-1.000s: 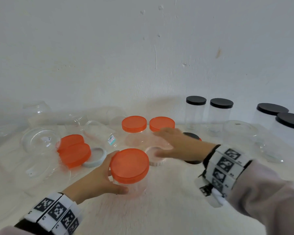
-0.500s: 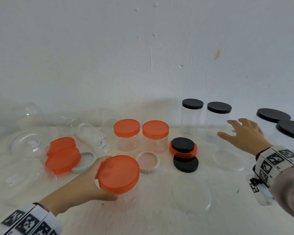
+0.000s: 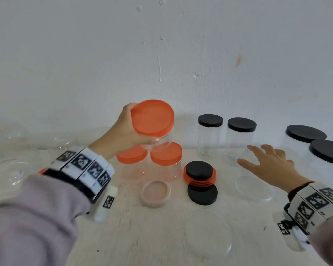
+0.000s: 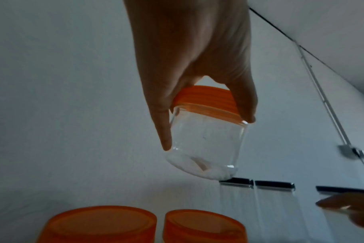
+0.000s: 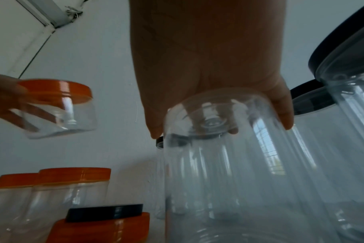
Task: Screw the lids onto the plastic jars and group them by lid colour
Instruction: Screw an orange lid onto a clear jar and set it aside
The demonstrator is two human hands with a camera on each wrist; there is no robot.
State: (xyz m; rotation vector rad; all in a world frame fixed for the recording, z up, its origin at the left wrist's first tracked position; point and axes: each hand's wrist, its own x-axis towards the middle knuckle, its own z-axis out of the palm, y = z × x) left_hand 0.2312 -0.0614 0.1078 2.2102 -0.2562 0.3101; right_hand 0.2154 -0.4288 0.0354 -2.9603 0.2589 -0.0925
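Left hand with orange-lidded jar now higher, above 2 others.

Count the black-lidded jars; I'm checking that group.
4: two narrow jars by the wall, two wide jars at far right. More may sit beyond the frame.

Orange lid, black lids, checkered wristbands.
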